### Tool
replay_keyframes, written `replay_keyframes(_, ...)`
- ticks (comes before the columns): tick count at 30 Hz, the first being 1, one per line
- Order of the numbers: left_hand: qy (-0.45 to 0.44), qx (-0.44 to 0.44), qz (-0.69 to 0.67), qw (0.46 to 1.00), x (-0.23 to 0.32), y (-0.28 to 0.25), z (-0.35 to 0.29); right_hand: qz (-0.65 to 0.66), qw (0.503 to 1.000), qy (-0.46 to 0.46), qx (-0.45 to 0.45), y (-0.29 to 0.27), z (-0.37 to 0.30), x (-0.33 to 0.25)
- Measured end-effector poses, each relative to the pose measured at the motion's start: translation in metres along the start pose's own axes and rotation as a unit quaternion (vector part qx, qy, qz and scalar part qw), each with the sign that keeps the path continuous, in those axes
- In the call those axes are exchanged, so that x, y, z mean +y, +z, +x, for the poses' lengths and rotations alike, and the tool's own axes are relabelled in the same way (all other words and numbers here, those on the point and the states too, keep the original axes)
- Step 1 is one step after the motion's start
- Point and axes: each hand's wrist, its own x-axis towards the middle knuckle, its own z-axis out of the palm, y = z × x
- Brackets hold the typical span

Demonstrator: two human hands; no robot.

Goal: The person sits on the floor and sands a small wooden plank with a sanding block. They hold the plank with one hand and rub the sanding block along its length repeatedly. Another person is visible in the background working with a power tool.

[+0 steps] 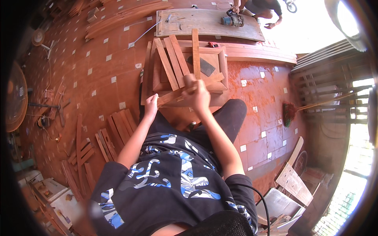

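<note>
My left hand (151,105) is closed around the near-left end of a wooden strip (169,98), which slants up to the right across a panelled wooden frame (223,63). Partway along that strip, my right hand (199,96) grips a brown wooden block (189,80); whether it has a blade or handle is hidden by my fingers. Several loose wooden strips (173,59) lie on the frame beyond my hands, and another strip (195,49) points away from me. Beside it rests a dark flat rectangular piece (206,67). A red tape measure (214,45) sits near the far edge.
Past the frame, a co-worker's hand (236,8) holds a power tool (232,20) on a long board (197,21). Planks (122,126) lie on the tiled floor at left. A broom (289,112) leans at right, and a fan (16,96) stands far left.
</note>
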Motion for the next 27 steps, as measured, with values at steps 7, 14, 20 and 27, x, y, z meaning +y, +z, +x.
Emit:
replay_keyframes(7,-0.052,-0.002,0.016,0.999,0.017,0.002,-0.010,0.008,0.992,-0.102,-0.077,0.015,-0.017,-0.039)
replay_keyframes(14,0.032,0.019,0.055,0.998,-0.002,-0.007,0.009,-0.089,0.987,0.081,0.108,-0.023,0.037,0.032)
replay_keyframes(20,0.019,0.019,0.047,0.999,0.006,0.000,0.006,-0.081,0.972,0.098,0.196,-0.027,0.040,0.053)
replay_keyframes(27,-0.017,0.004,0.111,0.994,0.010,0.001,-0.002,-0.035,0.999,-0.020,-0.009,0.005,-0.004,0.001)
